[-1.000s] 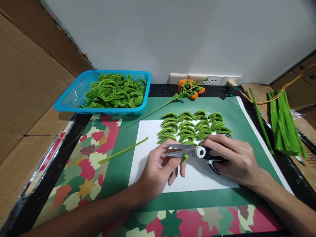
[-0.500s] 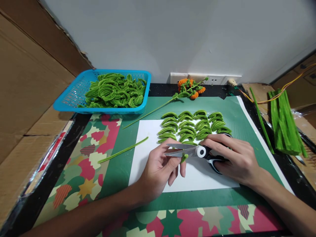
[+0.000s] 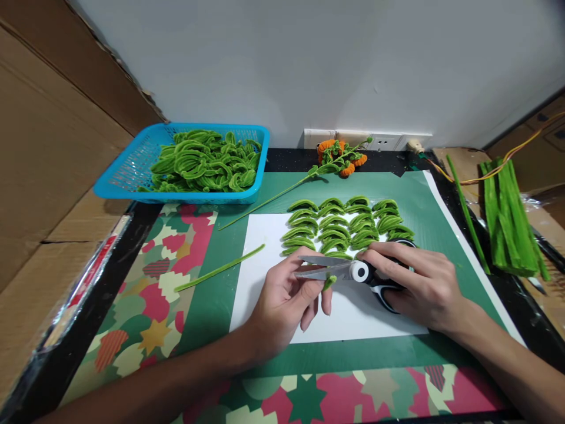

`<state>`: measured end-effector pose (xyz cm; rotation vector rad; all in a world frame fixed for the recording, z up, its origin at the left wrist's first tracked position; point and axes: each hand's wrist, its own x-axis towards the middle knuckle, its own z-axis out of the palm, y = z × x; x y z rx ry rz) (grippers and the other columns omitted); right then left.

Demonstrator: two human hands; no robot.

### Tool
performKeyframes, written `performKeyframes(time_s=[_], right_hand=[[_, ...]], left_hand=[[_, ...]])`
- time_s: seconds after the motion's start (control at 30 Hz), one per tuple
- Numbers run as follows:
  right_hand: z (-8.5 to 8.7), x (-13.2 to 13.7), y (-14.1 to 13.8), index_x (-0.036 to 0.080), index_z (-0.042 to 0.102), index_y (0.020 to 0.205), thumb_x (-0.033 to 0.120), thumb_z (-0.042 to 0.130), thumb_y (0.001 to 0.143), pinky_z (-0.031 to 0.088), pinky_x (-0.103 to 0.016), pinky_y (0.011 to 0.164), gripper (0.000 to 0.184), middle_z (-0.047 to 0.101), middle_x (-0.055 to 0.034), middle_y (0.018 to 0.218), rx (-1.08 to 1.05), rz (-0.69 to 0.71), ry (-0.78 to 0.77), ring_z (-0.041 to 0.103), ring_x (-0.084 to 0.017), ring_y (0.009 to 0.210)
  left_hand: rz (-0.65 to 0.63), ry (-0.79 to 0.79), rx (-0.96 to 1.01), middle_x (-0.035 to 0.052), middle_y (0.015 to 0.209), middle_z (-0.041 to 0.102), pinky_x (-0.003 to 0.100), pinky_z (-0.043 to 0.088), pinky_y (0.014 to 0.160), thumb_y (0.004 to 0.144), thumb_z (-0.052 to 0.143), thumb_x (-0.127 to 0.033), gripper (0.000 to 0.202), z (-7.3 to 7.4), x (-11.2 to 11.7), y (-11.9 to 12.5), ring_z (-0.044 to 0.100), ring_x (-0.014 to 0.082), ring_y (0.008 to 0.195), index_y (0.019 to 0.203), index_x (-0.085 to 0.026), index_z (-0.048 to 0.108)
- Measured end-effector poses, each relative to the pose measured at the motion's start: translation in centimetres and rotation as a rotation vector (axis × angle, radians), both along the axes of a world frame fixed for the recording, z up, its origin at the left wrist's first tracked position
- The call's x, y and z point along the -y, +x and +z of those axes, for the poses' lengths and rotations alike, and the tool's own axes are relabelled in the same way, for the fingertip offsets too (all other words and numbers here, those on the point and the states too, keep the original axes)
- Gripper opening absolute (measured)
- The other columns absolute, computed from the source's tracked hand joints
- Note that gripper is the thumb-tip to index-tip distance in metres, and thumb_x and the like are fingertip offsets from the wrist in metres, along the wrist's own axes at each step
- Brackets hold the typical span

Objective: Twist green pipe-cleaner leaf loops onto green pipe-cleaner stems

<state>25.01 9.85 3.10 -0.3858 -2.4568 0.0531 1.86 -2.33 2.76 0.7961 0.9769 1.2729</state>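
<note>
My right hand (image 3: pixel 419 282) is closed around the black-and-white handles of a pair of scissors (image 3: pixel 318 268), whose blades are parted and point left. Between the thumb and fingers of my left hand (image 3: pixel 291 297) is a short green pipe cleaner piece (image 3: pixel 329 282). It lies at the lower blade, and most of it is hidden by my fingers. Just beyond both hands, several curved green pipe cleaner leaves (image 3: pixel 333 224) lie in columns on a white sheet (image 3: pixel 260 271). Left of my left hand, a single green pipe cleaner (image 3: pixel 220 268) rests across the sheet's edge.
A blue basket (image 3: pixel 176 197) piled with green leaves stands at the back left. Behind the rows lies an orange pipe cleaner flower (image 3: pixel 326 153) on a long stem. A bundle of green pipe cleaners (image 3: pixel 509 221) is at the right, below a yellow cable (image 3: pixel 507 165).
</note>
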Motion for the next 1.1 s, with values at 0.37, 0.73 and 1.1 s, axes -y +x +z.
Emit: performKeyframes(time_s=[0.37,0.73,1.1], right_hand=[[0.3,-0.1,0.1,0.021,0.071,0.130,0.002,0.052,0.078,0.062,-0.027,0.069,0.058,0.081,-0.0067,0.114,0.027,0.032,-0.092,0.080,-0.020,0.091],[0.8,-0.2,0.1,0.021,0.071,0.127,0.003,0.052,0.079,0.059,-0.027,0.062,0.053,0.080,-0.0074,0.114,0.081,0.043,-0.221,0.079,-0.019,0.086],[0.4,0.0,0.3,0.019,0.070,0.128,-0.003,0.054,0.082,0.067,-0.032,0.078,0.054,0.081,-0.0087,0.114,0.042,-0.017,0.031,0.081,-0.022,0.095]], left_hand=[[0.040,-0.017,-0.057,-0.0021,0.073,0.070,0.016,0.031,0.039,0.106,0.067,-0.034,0.016,-0.4,0.2,0.1,0.047,0.0041,0.040,0.111,-0.019,0.067],[0.130,-0.009,-0.129,-0.0028,0.079,0.065,0.017,0.029,0.038,0.101,0.071,-0.028,0.012,-0.2,-0.1,0.3,0.050,0.0031,0.039,0.101,-0.018,0.065],[0.123,-0.029,-0.067,-0.0022,0.074,0.069,0.016,0.028,0.036,0.098,0.074,-0.027,0.014,0.1,-0.4,0.3,0.050,0.0032,0.036,0.099,-0.018,0.064]])
